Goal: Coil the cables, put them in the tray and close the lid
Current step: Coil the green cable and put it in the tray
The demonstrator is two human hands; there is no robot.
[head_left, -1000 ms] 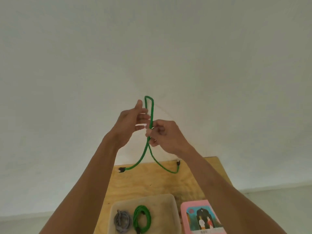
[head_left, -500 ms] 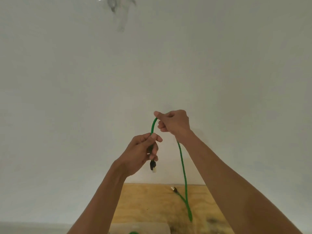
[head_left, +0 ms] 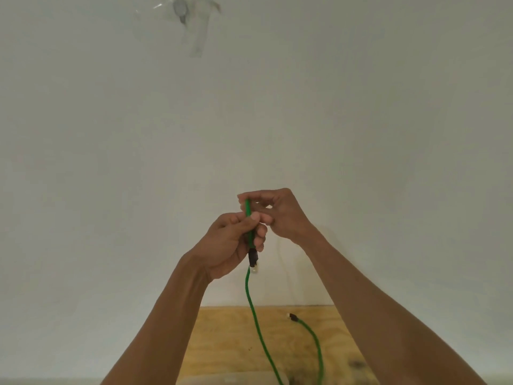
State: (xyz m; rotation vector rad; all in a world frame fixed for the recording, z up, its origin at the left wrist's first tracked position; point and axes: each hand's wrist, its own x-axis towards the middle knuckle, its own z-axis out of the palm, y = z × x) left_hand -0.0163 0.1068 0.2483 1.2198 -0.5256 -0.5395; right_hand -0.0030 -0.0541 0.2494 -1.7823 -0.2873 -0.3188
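Both hands are raised in front of the pale wall, closed on one green cable [head_left: 256, 323]. Your left hand [head_left: 230, 245] pinches it just above its black plug [head_left: 253, 258], which dangles below your fingers. Your right hand [head_left: 274, 212] nips the same strand right above, the two hands touching.

To start the coil well, keep the plug end fixed in the left hand and let the right draw even loops, giving each a slight roll so the cord lies without twisting.

The cable looks braided, thin and limp. It hangs down, passes out of view at the bottom edge, then curves back up to its far plug [head_left: 291, 316] lying on the plywood table [head_left: 222, 334]. Only a pale rim of the tray [head_left: 230, 379] shows.
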